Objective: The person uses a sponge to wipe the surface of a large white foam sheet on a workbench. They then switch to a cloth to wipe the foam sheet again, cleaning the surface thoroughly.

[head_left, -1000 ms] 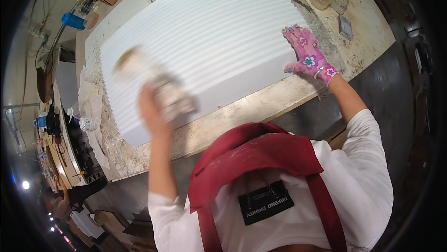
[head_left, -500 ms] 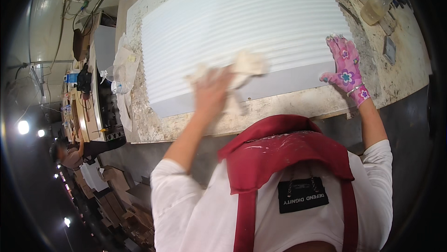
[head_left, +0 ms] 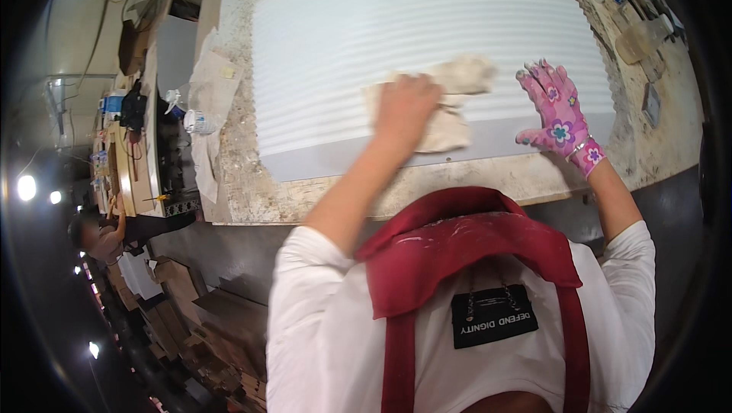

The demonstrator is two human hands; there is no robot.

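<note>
A large white ribbed panel [head_left: 396, 24] lies flat on a paint-speckled workbench [head_left: 236, 176]. My left hand [head_left: 404, 104], bare, presses a crumpled off-white rag [head_left: 450, 100] onto the panel near its front edge. My right hand [head_left: 557, 112], in a pink flowered glove, rests flat and spread on the panel's front right part, just right of the rag.
Small tools and bottles [head_left: 637, 24] clutter the bench's right end. A white cloth and a small container [head_left: 200, 119] lie at the bench's left end. Another person [head_left: 103, 234] works at a bench far left. Stacked wood [head_left: 198, 314] lies on the floor below.
My left hand has swept the rag from the panel's left part toward the right, ending close to my gloved right hand, which has stayed pressed on the panel.
</note>
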